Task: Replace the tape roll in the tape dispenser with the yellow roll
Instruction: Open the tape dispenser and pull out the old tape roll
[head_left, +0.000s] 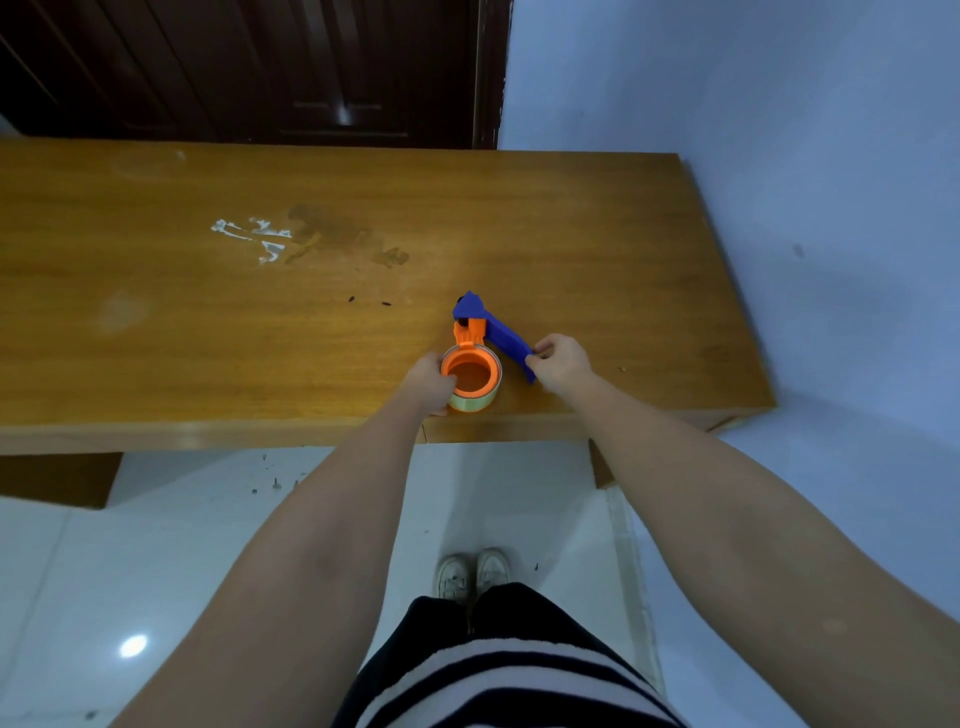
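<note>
Head view shows the left hand (431, 384) curled around a pale tape roll (470, 401) on the orange spool of the tape dispenser (470, 364). Just right, the right hand (561, 364) pinches its blue handle (506, 340), resting on the wooden table (208, 312).

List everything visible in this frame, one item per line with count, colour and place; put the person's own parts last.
tape dispenser: one, blue handle with orange hub, near the front edge of the table
tape roll: one, pale yellowish, seated around the orange hub
table: one, brown wood, stained, across the middle of the view
door: one, dark brown, behind the table
wall: pale blue, to the right
floor: pale glossy tiles, below the table
shoes: two, whitish, on the floor
left hand: one, gripping the roll's left side
right hand: one, holding the blue handle's end
</note>
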